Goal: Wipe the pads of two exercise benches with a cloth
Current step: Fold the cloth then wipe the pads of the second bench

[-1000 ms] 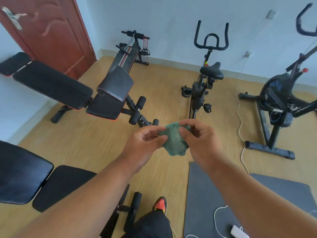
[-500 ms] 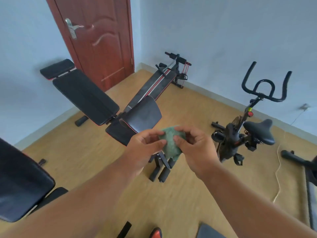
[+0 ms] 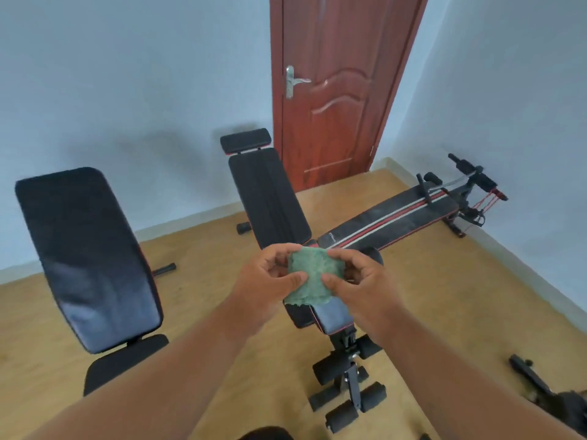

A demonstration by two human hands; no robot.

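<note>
A crumpled green cloth (image 3: 313, 274) hangs in mid-air between both hands at the centre of the view. My left hand (image 3: 270, 281) pinches its left edge with thumb and fingers. My right hand (image 3: 362, 287) pinches its right edge. One black exercise bench (image 3: 85, 255) with an inclined back pad stands at the left. A second black bench (image 3: 270, 198) with a raised back pad and small headrest stands just behind the cloth; its seat pad (image 3: 333, 315) shows below my hands. A flat striped bench (image 3: 390, 220) lies to the right.
A red-brown door (image 3: 333, 100) is shut in the far wall. Foam leg rollers (image 3: 349, 395) stick out at the middle bench's near end. Another machine's dark base (image 3: 540, 385) lies at the lower right. Wooden floor runs between the benches.
The view has swung left: the exercise bikes and grey mat have left the frame, and the door and both benches now sit ahead. Both hands keep holding the cloth.
</note>
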